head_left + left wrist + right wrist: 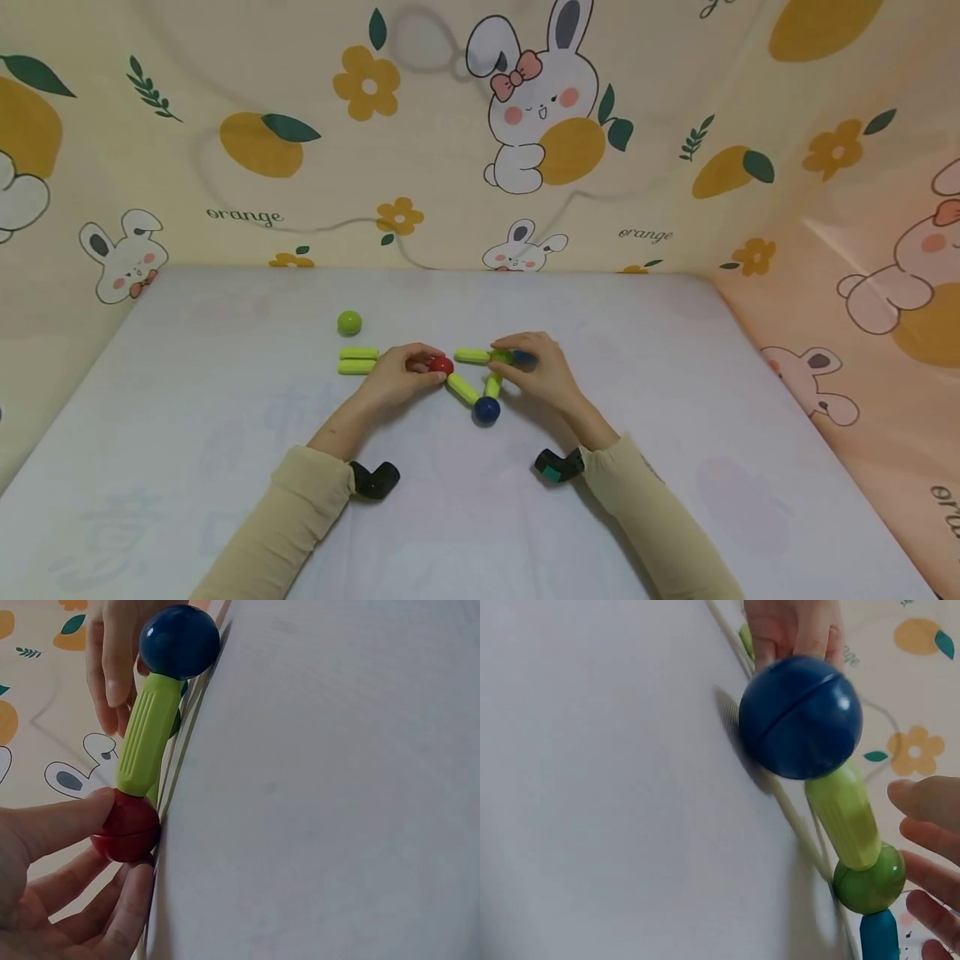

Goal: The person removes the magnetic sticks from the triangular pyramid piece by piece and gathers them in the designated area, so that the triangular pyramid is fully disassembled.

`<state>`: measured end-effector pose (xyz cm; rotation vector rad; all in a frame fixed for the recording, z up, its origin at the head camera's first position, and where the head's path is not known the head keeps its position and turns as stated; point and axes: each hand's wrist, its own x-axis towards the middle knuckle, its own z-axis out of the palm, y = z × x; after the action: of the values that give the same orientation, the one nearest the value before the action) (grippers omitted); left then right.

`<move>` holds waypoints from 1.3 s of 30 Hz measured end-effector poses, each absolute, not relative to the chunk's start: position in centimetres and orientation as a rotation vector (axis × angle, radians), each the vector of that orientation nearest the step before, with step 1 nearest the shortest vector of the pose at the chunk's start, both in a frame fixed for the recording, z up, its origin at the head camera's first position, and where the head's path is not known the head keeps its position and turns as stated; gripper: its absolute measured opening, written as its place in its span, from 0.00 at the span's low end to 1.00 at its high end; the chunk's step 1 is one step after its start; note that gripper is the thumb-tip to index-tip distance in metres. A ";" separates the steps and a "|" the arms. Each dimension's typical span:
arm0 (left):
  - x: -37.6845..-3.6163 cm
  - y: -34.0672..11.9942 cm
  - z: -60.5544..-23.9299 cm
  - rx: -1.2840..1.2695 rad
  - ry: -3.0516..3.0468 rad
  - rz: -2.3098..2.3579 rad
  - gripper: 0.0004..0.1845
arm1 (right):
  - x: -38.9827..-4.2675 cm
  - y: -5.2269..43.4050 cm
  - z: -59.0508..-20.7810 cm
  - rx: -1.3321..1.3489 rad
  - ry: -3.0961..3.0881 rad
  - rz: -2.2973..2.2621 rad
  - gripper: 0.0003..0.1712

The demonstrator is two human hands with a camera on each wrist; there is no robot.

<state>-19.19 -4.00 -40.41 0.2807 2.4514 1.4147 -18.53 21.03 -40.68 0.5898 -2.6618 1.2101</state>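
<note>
My left hand (pixel 401 372) pinches a red ball (pixel 442 366) between thumb and fingers. A yellow-green rod (pixel 462 389) joins the red ball to a dark blue ball (pixel 487 409). From the blue ball another yellow-green rod (pixel 846 817) runs to a green ball (pixel 869 877). Around that green ball lie the loosely bent fingers of my right hand (pixel 542 371); in the right wrist view the thumb stands apart from it. A blue rod (pixel 880 935) extends from the green ball, partly hidden by the hand in the head view. Another yellow-green rod (pixel 472 356) lies left of the green ball.
Two yellow-green rods (pixel 357 366) lie side by side left of my left hand, partly behind its fingers. Beyond them sits a loose light green ball (pixel 349 322). A white cloth covers the table (pixel 225 467), and a patterned curtain (pixel 420 167) rises at its back edge.
</note>
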 end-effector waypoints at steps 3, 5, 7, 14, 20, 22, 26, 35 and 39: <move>-19.2 -4.1 -40.4 0.277 2.456 1.401 0.19 | -18.0 21.0 -40.5 0.610 -2.670 1.259 0.18; -19.1 -4.1 -40.4 0.276 2.461 1.397 0.20 | -17.6 21.0 -40.4 0.632 -2.685 1.302 0.18; -19.1 -4.1 -40.4 0.279 2.465 1.393 0.20 | -17.2 20.9 -40.4 0.661 -2.692 1.348 0.18; -19.1 -4.0 -40.3 0.286 2.469 1.388 0.19 | -16.4 20.4 -40.2 0.672 -2.749 1.390 0.19; -19.1 -4.0 -40.3 0.285 2.471 1.388 0.19 | -16.3 20.4 -40.9 0.757 -2.745 1.380 0.19; -19.1 -4.0 -40.3 0.288 2.471 1.392 0.19 | -16.2 20.3 -41.0 0.784 -2.747 1.396 0.20; -19.1 -4.0 -40.4 0.301 2.475 1.397 0.19 | -15.9 19.9 -40.9 0.800 -2.769 1.392 0.20; -19.2 -4.0 -40.5 0.314 2.489 1.388 0.20 | -15.0 18.6 -40.5 0.701 -2.831 1.108 0.23; -19.2 -3.9 -40.5 0.303 2.500 1.387 0.19 | -14.7 18.1 -40.4 0.639 -2.851 1.026 0.23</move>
<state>-19.20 -3.92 -40.53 0.3025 2.5003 1.3873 -14.68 18.14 -40.44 0.6391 -2.8513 1.0264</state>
